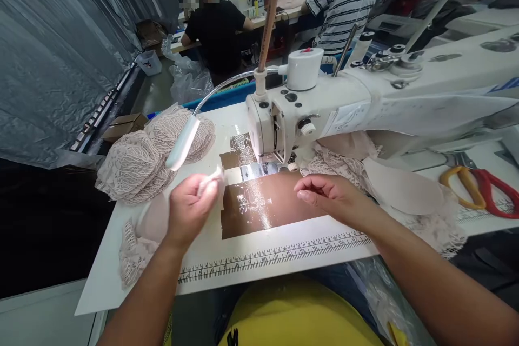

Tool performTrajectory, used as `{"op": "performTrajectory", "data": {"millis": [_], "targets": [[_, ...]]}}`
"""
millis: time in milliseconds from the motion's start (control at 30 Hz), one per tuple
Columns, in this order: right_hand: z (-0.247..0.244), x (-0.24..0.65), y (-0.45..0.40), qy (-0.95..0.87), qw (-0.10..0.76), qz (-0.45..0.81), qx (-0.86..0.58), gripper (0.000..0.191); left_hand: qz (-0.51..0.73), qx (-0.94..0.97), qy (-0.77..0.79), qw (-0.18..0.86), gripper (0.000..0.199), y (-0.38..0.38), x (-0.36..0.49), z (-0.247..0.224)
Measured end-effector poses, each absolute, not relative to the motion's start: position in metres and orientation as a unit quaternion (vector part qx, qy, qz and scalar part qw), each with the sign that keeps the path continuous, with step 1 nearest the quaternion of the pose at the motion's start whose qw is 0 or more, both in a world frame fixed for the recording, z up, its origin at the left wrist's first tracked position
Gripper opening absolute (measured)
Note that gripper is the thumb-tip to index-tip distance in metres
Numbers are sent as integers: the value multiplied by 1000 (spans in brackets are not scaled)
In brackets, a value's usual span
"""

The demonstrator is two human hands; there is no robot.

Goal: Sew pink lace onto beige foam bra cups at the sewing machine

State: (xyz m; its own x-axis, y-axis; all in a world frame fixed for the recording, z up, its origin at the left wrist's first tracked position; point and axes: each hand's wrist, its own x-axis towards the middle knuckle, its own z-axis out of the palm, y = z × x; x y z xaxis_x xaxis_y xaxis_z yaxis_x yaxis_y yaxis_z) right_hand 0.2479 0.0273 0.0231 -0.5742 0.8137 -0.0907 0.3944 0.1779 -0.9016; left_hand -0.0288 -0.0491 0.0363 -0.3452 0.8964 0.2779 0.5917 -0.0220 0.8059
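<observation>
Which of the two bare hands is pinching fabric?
The left hand, its thumb and fingers closed on a pale cloth; the right hand, loosely curled above the glossy brown patch, shows nothing in its grip.

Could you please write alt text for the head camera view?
Left hand pinching pale fabric beside a white sewing machine; right hand empty near its needle area. Lace pieces lie left, scissors right.

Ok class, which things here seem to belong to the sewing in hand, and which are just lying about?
Likely in the work:
left hand, pinching pale cloth
sewing machine
gooseneck lamp
stacked lace pieces

Likely just lying about:
red-and-yellow-handled scissors
cardboard box
clear plastic bag
</observation>
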Motion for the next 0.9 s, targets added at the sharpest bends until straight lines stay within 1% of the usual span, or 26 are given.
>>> {"op": "performTrajectory", "data": {"millis": [100, 133, 167, 233, 300, 400, 467, 533, 567, 600, 667, 767, 833, 900], "targets": [[31, 236, 34, -804, 178, 402, -400, 22, 279, 720, 636, 12, 23, -20, 0, 14], [30, 230, 36, -826, 164, 367, -395, 22, 203, 753, 626, -7, 20, -12, 12, 3], [27, 223, 38, -846, 150, 335, -387, 22, 138, 772, 620, -16, 22, -6, 24, -7], [18, 213, 41, -876, 129, 286, -367, 24, 104, 784, 611, -15, 26, -2, 43, -23], [5, 206, 42, -895, 113, 251, -352, 26, 94, 793, 602, -8, 28, -6, 53, -28], [-12, 202, 41, -916, 90, 181, -346, 23, 80, 808, 583, 16, 26, -17, 52, -14], [-17, 200, 38, -930, 80, 128, -336, 19, 85, 816, 565, 90, 26, -22, 43, 2], [-20, 200, 36, -937, 77, 83, -330, 18, 119, 807, 548, 187, 28, -22, 33, 14], [-21, 199, 35, -938, 76, 63, -331, 20, 144, 800, 542, 214, 27, -21, 29, 16], [-22, 199, 34, -938, 74, 45, -335, 21, 168, 796, 539, 218, 25, -19, 25, 14], [-23, 197, 33, -936, 72, 16, -345, 24, 196, 804, 536, 169, 23, -15, 20, 4], [-23, 194, 33, -931, 63, 1, -359, 28, 191, 829, 521, 75, 29, -8, 17, -20], [-20, 191, 35, -928, 53, 4, -370, 30, 190, 839, 508, 45, 30, -2, 14, -32], [-15, 187, 37, -922, 37, 14, -385, 32, 192, 848, 493, 40, 31, 4, 9, -37]]}}
